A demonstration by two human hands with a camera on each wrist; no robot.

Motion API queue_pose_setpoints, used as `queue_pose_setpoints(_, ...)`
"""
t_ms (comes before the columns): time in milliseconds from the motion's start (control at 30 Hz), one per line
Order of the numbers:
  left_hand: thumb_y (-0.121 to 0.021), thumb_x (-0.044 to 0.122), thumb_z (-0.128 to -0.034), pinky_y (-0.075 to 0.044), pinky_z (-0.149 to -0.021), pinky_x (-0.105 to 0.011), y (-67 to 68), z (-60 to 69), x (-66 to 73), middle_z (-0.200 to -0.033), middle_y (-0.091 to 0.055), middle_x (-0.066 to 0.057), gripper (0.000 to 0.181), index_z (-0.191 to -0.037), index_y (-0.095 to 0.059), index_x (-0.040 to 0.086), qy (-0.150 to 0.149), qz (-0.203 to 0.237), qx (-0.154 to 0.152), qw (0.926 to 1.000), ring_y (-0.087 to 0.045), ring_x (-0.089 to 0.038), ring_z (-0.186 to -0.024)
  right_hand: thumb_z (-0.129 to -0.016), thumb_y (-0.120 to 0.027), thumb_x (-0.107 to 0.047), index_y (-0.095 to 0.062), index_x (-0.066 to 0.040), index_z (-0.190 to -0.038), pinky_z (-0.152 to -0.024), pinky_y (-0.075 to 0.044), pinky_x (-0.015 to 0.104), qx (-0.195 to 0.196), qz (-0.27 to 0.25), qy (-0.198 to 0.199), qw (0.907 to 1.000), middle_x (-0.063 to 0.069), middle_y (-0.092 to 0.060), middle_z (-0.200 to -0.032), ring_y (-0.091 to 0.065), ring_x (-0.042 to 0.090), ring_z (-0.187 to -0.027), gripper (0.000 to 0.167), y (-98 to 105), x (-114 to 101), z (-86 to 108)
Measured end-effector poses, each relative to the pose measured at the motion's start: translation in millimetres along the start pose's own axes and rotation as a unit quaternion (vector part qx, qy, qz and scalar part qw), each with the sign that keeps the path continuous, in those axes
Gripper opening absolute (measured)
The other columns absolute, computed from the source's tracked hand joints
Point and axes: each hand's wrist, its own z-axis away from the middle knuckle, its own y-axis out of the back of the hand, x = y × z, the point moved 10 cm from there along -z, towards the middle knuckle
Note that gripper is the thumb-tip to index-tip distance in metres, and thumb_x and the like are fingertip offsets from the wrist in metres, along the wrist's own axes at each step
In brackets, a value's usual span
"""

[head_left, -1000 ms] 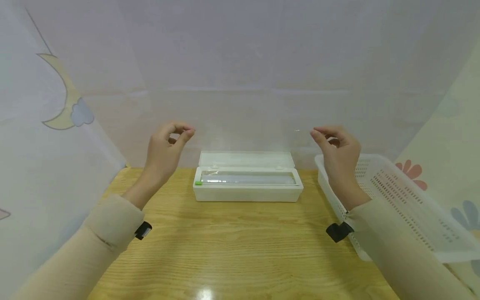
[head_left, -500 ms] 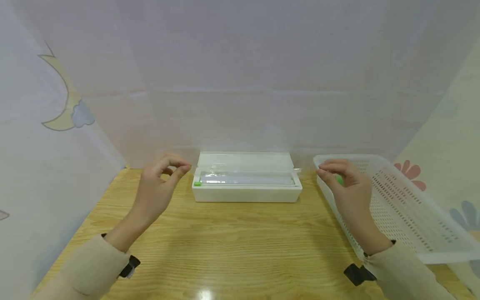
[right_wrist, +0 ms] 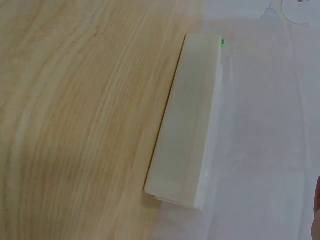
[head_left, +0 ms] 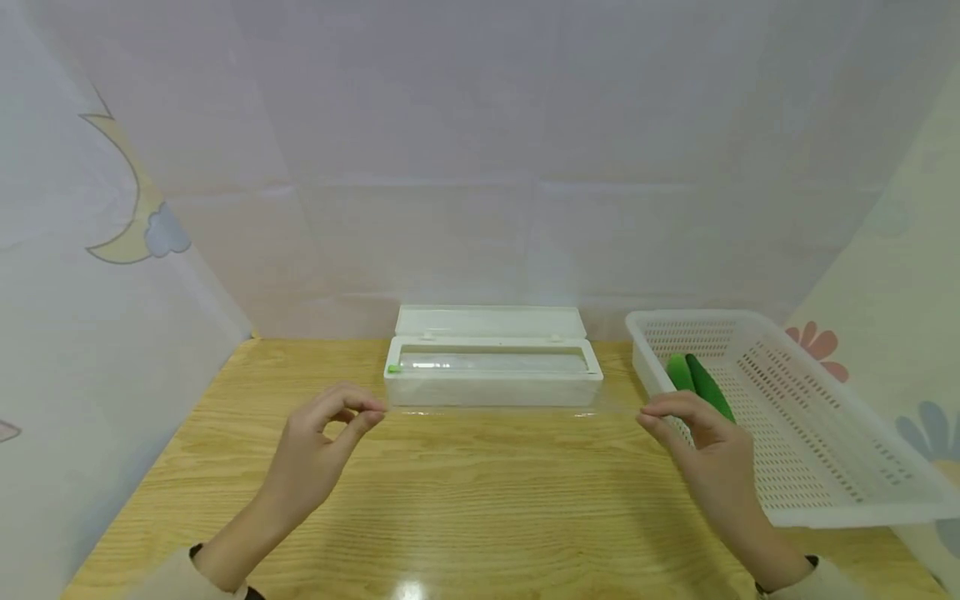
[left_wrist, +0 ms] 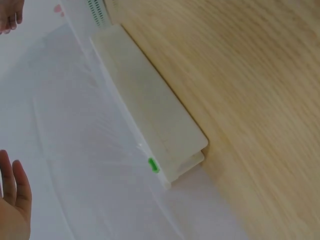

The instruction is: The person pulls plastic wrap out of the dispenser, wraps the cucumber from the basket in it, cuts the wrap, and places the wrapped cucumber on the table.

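Observation:
Thumb and fingertips of my left hand (head_left: 315,450) pinch one corner of a clear sheet of cling film (head_left: 487,410). The other corner is pinched by my right hand (head_left: 708,458). The film's front edge runs as a faint glossy line between both hands, low over the table. Behind it stands a white cling film box (head_left: 397,392) with its lid (head_left: 491,321) raised and a roll of film (head_left: 487,362) inside. A green slider (head_left: 393,368) sits at the box's left end. Whether the sheet still joins the roll, I cannot tell.
A white perforated basket (head_left: 840,517) stands at the right, partly behind my right hand. In it lie a dark green cucumber (head_left: 708,387) and a lighter green vegetable (head_left: 680,372). A pale sheet hangs behind the wooden table (head_left: 480,508).
Both hands have come down and back toward the body, drawing the film from above the box to its front. The basket's green vegetables have come into sight. The box stays in place.

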Motion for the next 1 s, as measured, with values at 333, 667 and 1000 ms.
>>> queue_pose_setpoints(333,-0.071,-0.015,-0.0796,-0.05,-0.077,-0.016,-15.6,36.4,-4.7,-0.091,-0.067,0.007,0.036,-0.097,-0.067,0.016,0.001,0.015,-0.042,0.999,-0.063,-0.008,-0.082,-0.077,-0.066,0.027,-0.069,0.008,-0.094,-0.092,-0.048,0.018,-0.011,-0.024,-0.012,0.9996,-0.002,-0.07,-0.094,-0.063,0.009,-0.095,0.026,-2,13,30.9)
queue_pose_setpoints(667,-0.071,-0.007,-0.0848,-0.054,-0.073,-0.023,-34.5,59.2,-11.2,-0.094,-0.066,0.008,0.031,-0.097,-0.066,0.022,0.042,0.034,-0.088,0.9947,-0.062,-0.007,-0.085,-0.08,-0.07,0.019,-0.072,-0.002,-0.097,-0.087,-0.048,0.012,-0.025,0.063,-0.059,0.996,0.003,-0.07,-0.095,-0.062,0.005,-0.097,0.026,-3,30,55.9)
queue_pose_setpoints(1000,-0.07,0.004,-0.0899,-0.056,-0.07,-0.026,-49.7,79.2,-21.2,-0.098,-0.065,0.009,0.025,-0.099,-0.065,0.026,0.066,0.036,-0.149,0.9859,-0.062,-0.005,-0.086,-0.087,-0.073,0.002,-0.073,-0.017,-0.097,-0.087,-0.046,0.012,-0.082,0.113,-0.104,0.9846,0.001,-0.068,-0.099,-0.06,0.005,-0.1,0.022,-8,50,74.1)
